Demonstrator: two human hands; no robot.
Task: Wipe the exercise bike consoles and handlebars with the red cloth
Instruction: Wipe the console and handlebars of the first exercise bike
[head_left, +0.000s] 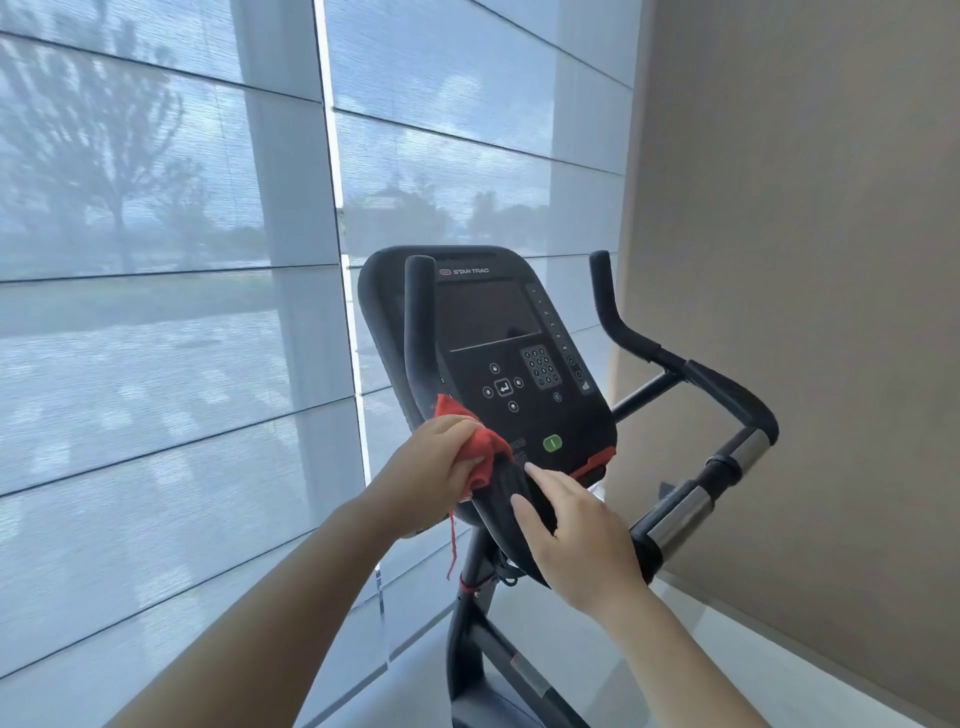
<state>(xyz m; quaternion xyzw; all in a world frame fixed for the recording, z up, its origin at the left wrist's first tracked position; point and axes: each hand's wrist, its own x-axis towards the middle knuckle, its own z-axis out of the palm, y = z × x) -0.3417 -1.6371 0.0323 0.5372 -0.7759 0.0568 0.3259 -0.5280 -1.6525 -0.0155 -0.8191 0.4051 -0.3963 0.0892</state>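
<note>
left grip (434, 467) clutches red cloth (480, 449) on handlebar (418, 332); right grip (576, 540) rests loosely there.

**Red cloth on the black bike**

The red cloth (475, 447) is bunched up and pressed on the left handlebar (418, 332), low down where the bar bends. A thin red thread hangs from it. The handlebar is black and curves up tall. The right handlebar (670, 364) is black with shiny silver parts. The console (498, 353) is black, tilted back, with a dark screen, small buttons and one green button.
</note>
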